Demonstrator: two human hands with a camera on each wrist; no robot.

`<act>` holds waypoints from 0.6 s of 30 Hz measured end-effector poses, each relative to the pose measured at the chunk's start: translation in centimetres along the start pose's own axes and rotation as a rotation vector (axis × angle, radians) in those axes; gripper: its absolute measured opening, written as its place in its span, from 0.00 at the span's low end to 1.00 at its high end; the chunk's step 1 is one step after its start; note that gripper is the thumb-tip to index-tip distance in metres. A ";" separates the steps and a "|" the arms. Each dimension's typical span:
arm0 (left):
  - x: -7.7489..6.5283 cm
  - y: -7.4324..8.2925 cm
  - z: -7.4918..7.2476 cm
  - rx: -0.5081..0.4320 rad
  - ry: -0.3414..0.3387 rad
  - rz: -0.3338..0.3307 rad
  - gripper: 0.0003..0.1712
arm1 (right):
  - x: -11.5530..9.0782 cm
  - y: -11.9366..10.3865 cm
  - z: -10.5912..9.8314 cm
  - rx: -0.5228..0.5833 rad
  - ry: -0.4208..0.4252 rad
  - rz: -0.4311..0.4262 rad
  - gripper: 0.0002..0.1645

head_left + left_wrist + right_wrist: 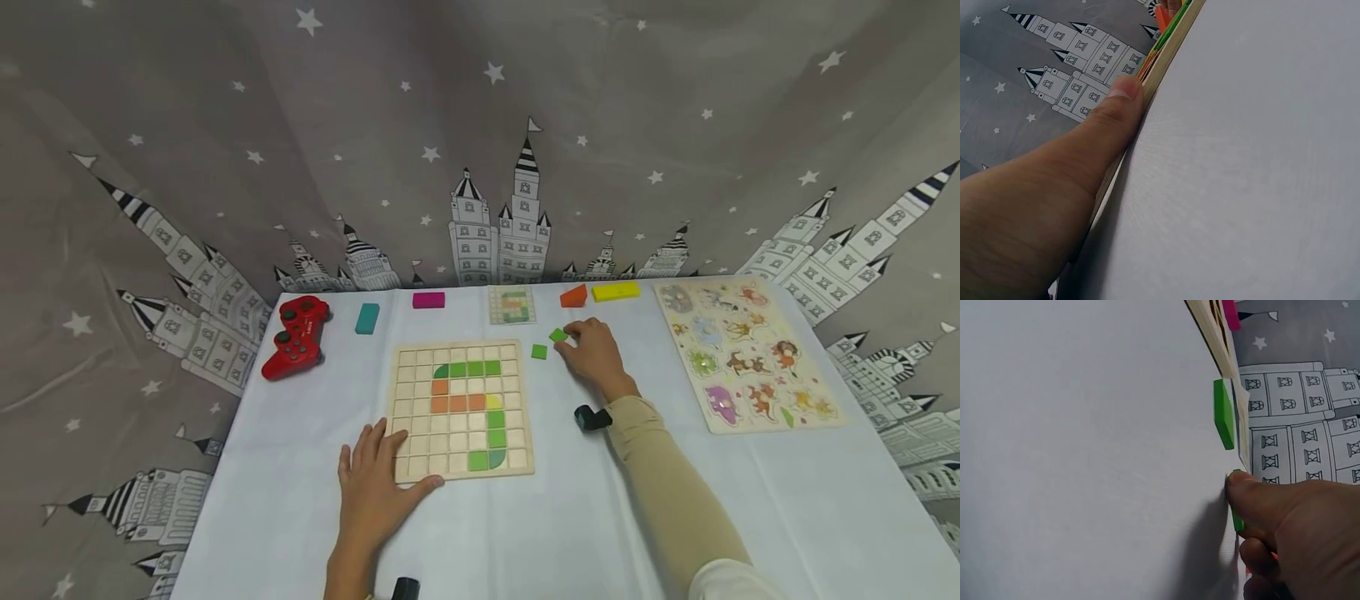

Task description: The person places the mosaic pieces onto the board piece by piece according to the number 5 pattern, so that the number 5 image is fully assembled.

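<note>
A wooden grid board [459, 443] lies on the white table, with green, orange and yellow tiles set in some of its squares. My left hand [372, 500] rests at its near left corner, fingers spread along the left side and thumb against the near edge. In the left wrist view the thumb [1116, 115] presses on the board's wooden edge. Beyond the board's right side, my right hand [597, 357] pinches a green square tile [558, 335] between thumb and fingertips. Another green square tile [539, 352] lies just left of it on the cloth.
Behind the board lies a small pattern card [512, 305]. Magenta [428, 300], teal [367, 318], orange [573, 296] and yellow [616, 291] blocks line the back. A red game controller [298, 337] sits at left, an animal puzzle board [750, 354] at right.
</note>
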State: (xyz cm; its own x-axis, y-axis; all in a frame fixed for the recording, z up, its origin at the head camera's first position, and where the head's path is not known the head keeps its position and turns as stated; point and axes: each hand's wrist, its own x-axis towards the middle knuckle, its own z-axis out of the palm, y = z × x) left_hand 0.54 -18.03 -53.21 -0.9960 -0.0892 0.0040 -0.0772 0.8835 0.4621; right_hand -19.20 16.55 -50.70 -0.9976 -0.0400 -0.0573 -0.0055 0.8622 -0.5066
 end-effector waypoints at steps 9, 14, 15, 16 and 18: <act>-0.2 0.0 0.0 0.001 0.012 0.007 0.58 | 0.1 -0.3 0.6 -0.043 0.022 0.008 0.24; -0.2 -0.1 0.1 0.012 0.009 0.006 0.58 | 0.1 -0.4 0.9 -0.067 0.026 0.010 0.23; -0.2 -0.1 0.1 0.013 0.009 0.004 0.58 | 0.1 -0.4 0.9 -0.068 0.028 0.008 0.23; -0.2 0.0 0.1 0.012 0.009 0.004 0.58 | 0.1 -0.4 0.9 -0.069 0.030 0.005 0.23; 0.0 0.0 0.0 0.010 0.011 0.008 0.59 | 0.2 -0.3 0.9 -0.075 0.030 0.006 0.23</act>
State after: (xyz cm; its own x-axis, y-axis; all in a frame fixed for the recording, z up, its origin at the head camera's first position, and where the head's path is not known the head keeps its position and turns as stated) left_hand 0.56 -18.01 -53.25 -0.9960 -0.0875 0.0174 -0.0701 0.8888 0.4529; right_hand -19.37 15.83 -51.32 -0.9992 -0.0205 -0.0338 -0.0035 0.8980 -0.4399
